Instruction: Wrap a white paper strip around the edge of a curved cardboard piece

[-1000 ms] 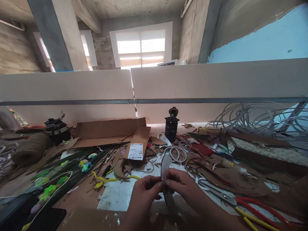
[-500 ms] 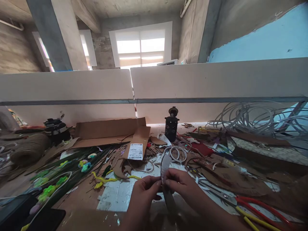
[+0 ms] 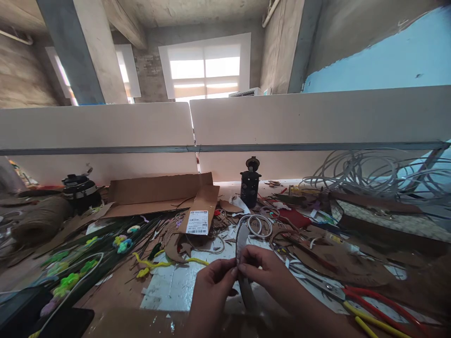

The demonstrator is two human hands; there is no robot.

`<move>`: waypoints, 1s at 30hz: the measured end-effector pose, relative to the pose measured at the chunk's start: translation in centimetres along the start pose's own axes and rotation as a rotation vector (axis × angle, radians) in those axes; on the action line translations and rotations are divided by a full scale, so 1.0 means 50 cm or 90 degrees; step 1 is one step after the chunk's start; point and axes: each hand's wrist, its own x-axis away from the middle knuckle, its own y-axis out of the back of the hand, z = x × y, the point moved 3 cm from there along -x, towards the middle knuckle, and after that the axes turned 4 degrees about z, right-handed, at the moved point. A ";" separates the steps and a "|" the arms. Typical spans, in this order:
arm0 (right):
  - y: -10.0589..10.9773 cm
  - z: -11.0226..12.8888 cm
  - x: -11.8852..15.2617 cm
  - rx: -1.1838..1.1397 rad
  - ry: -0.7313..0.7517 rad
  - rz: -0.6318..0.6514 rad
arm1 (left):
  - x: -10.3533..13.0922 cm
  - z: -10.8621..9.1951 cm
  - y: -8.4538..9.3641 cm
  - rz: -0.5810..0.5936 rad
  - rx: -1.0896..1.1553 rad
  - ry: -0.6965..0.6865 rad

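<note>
A narrow curved strip of what looks like cardboard, pale on one face, stands on edge between my hands. My left hand pinches its left side with thumb and forefinger. From the right, my right hand grips the same strip, its fingertips almost meeting the left thumb. The strip's lower end hangs below the fingers, over the table's front. Just beyond it lie white rings. A crescent-shaped cardboard piece and a yellow fuzzy stem lie to the left of my hands.
Red-handled scissors lie at right, by a yellow-handled tool. A black bottle with raised lid stands at the back. An opened cardboard box, a twine spool, fuzzy flowers and coiled clear tubing surround the work area.
Both hands keep their pinch on the strip and have barely moved. The right fingertips have shifted slightly left, closer to the left thumb. The view has moved a little.
</note>
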 end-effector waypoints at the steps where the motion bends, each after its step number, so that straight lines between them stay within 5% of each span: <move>1: -0.001 0.000 0.000 -0.001 0.001 0.000 | 0.000 -0.001 0.000 -0.001 -0.002 0.000; 30: -0.002 0.003 0.001 -0.019 -0.007 -0.006 | 0.000 0.001 0.001 -0.008 -0.004 0.001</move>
